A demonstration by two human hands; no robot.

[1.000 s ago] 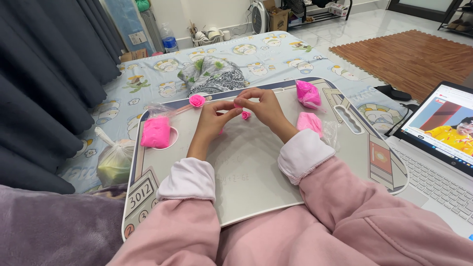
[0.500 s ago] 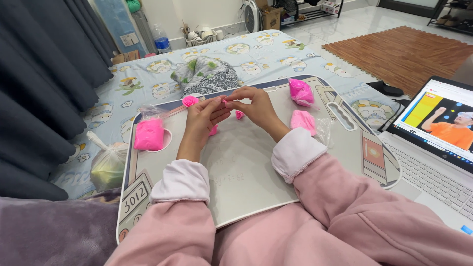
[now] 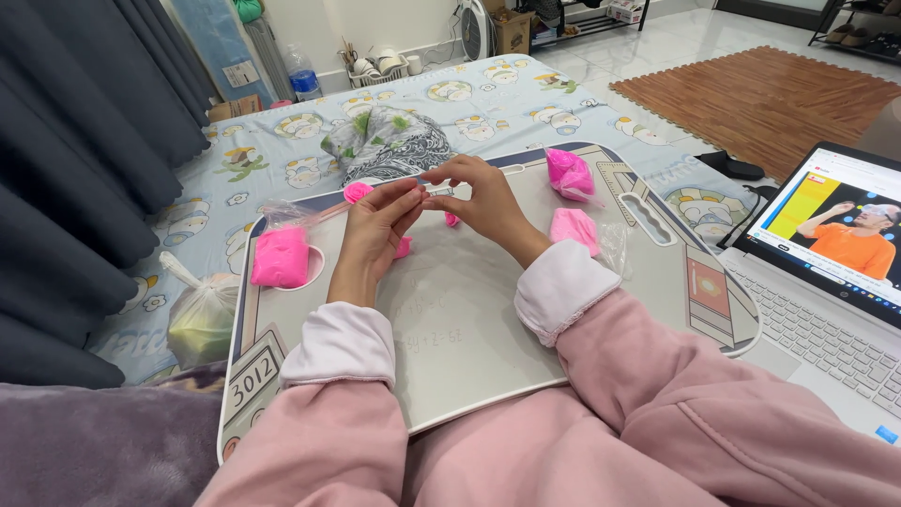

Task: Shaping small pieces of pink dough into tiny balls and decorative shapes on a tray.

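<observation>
— What are the hands doing?
— Both meet over the lap tray (image 3: 657,310). The left hand (image 3: 375,230) and right hand (image 3: 483,202) pinch a thin pale stick (image 3: 434,191) between their fingertips, held level above the board.
— And the clay?
— A small pink bit (image 3: 451,220) lies just under the right hand. A block (image 3: 280,256) sits at the tray's left; two bagged lumps (image 3: 569,174) on the right.

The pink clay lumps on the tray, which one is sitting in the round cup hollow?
The blocky bright pink lump at the tray's left edge, left of the left hand. The two paler lumps in clear wrap lie on the right side, past the right hand.
</observation>
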